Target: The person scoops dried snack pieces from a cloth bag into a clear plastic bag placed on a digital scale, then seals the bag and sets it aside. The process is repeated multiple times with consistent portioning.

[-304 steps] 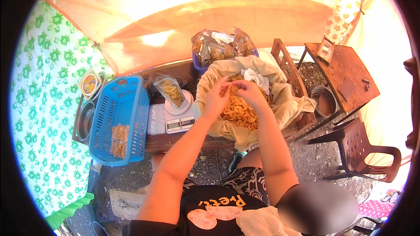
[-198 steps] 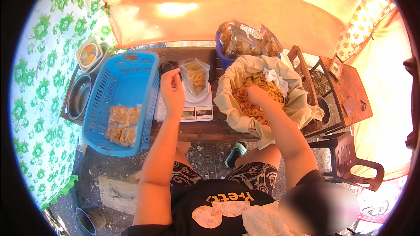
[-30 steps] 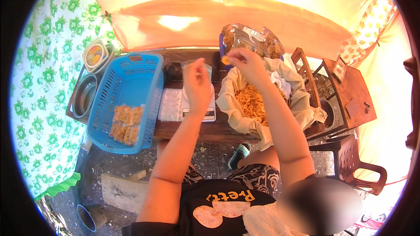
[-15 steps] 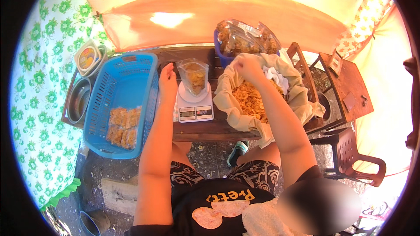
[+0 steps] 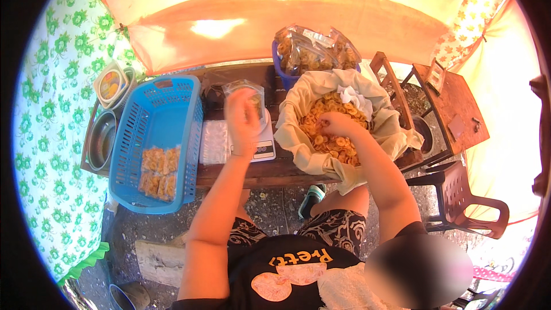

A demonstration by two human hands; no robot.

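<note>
My left hand [image 5: 244, 117] is over the kitchen scale [image 5: 265, 150], in front of a clear plastic pouch [image 5: 256, 93] with chips inside that stands on it. Motion smears its fingers, and the hand hides much of the pouch. My right hand [image 5: 340, 124] reaches into a heap of banana chips [image 5: 342, 150], its fingers curled in on the chips at the heap's middle. A beige cloth [image 5: 294, 138] lines the container around the heap. White crumpled paper or cloth [image 5: 357, 102] lies on the chips' far side.
Left of the scale lie flat clear plastic bags [image 5: 215, 142]. A blue basket [image 5: 190, 161] holds several small chip packs [image 5: 159, 172]. Metal bowl [image 5: 103, 138] and plastic tubs [image 5: 112, 85] stand farther left. Filled pouches [image 5: 315, 51] fill a blue-purple crate behind; a brown chair [image 5: 459, 201] stands right.
My right hand has moved from the cloth's far left edge down into the chips. My left hand has swung right from beside the basket to the pouch, uncovering the flat bags.
</note>
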